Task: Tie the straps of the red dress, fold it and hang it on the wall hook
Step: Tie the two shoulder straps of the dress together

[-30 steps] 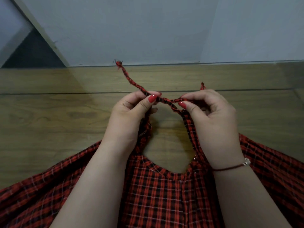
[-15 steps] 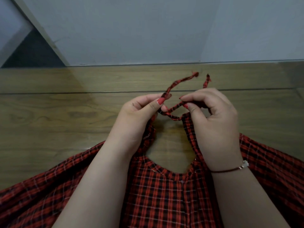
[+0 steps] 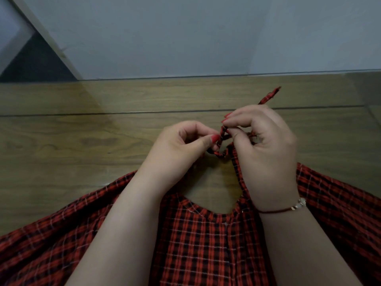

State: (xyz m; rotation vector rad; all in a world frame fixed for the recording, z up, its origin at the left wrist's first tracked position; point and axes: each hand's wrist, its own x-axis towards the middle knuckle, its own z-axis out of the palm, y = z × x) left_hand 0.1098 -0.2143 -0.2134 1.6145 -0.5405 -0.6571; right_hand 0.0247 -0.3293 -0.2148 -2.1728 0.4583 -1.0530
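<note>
The red plaid dress (image 3: pixel 206 244) lies flat on the wooden floor (image 3: pixel 82 151), neckline towards the wall. Its two thin straps (image 3: pixel 221 141) cross in a small loop above the neckline. My left hand (image 3: pixel 181 149) pinches the straps at the crossing between thumb and forefinger. My right hand (image 3: pixel 263 145) grips the straps from the right, fingers curled over them. One strap end (image 3: pixel 270 96) sticks up and to the right beyond my right hand. The other strap end is hidden in my hands. No wall hook is in view.
A pale grey wall (image 3: pixel 185 38) runs along the far edge of the floor. A slanted light-coloured frame (image 3: pixel 41 34) with a dark gap beside it stands at the upper left. Bare floorboards lie to the left of my hands.
The loose strap end swung from upper left over to the right. Both hands shifted right and closer together, and the straps now form a small loop between them.
</note>
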